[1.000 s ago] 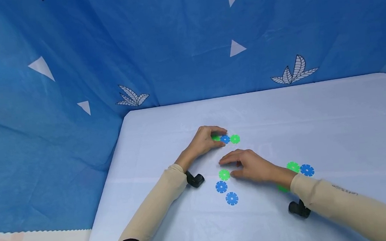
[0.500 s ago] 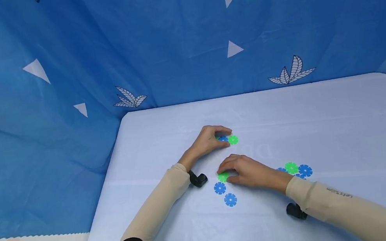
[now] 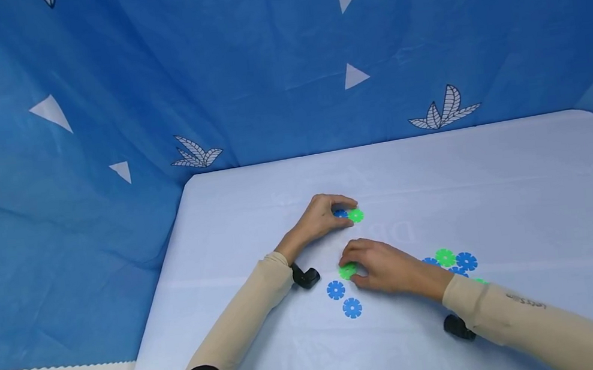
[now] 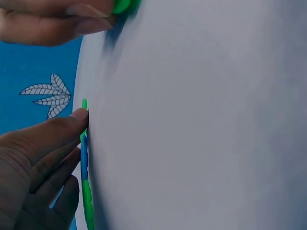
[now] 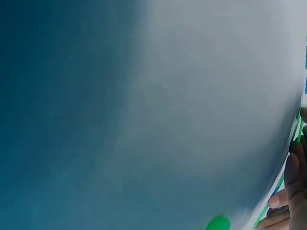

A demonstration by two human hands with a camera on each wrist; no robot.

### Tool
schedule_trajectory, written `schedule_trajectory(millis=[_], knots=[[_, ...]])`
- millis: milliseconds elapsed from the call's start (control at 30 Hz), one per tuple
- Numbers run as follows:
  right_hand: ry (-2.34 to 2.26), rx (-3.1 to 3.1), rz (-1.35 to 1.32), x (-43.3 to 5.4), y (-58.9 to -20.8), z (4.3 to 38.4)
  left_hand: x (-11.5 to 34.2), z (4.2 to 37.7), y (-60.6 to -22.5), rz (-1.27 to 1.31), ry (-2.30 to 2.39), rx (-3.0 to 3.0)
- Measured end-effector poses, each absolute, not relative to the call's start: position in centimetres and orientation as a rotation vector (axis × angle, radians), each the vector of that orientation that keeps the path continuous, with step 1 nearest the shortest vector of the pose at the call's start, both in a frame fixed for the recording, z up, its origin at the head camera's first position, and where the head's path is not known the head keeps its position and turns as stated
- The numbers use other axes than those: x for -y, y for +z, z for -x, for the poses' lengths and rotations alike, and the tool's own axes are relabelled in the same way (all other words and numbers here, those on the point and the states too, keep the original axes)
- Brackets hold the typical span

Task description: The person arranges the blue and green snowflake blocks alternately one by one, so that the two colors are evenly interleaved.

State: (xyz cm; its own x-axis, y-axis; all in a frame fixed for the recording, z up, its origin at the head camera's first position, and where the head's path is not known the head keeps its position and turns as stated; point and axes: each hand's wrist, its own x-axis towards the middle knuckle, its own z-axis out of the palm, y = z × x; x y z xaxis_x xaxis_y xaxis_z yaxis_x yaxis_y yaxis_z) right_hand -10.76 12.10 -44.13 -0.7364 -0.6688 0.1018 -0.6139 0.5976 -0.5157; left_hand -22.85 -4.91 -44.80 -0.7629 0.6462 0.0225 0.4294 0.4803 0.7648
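Note:
My left hand (image 3: 323, 213) holds a row of joined notched plastic discs low over the white table, thumb on one side and fingers on the other. A blue disc (image 3: 340, 214) and a green disc (image 3: 356, 215) show beyond its fingertips. In the left wrist view, the row appears edge-on, with a blue disc (image 4: 84, 155) between two green ones. Nearer me, my right hand (image 3: 383, 265) pinches a single green disc (image 3: 347, 272) between thumb and fingers. Two blue discs, one (image 3: 336, 290) and another (image 3: 352, 308), lie flat just left of it.
Several more blue and green discs, including a green one (image 3: 445, 257), lie clustered beyond the right wrist. Black wrist cameras (image 3: 306, 278) hang under both forearms, close to the table (image 3: 519, 185). A blue printed curtain (image 3: 264, 80) stands behind the table.
My right fingers have come together on the single green disc and shifted it slightly right, away from the blue ones. My left hand has moved slightly right along the row, covering its left green disc.

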Motion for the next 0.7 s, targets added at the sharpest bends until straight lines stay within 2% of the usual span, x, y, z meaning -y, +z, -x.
schedule_trajectory(millis=[167, 500, 700], knots=[[-0.844, -2.781, 0.963, -12.6, -44.0, 10.9, 5.0, 22.8, -44.9, -0.909, 1.153, -2.470], [-0.976, -2.950, 0.503, -14.1, -44.1, 12.7, 4.9, 22.9, -44.9, -0.898, 1.148, -2.493], [-1.016, -2.990, 0.400, -15.2, -43.9, 13.9, 4.9, 22.9, -45.0, -0.888, 1.135, -2.506]])
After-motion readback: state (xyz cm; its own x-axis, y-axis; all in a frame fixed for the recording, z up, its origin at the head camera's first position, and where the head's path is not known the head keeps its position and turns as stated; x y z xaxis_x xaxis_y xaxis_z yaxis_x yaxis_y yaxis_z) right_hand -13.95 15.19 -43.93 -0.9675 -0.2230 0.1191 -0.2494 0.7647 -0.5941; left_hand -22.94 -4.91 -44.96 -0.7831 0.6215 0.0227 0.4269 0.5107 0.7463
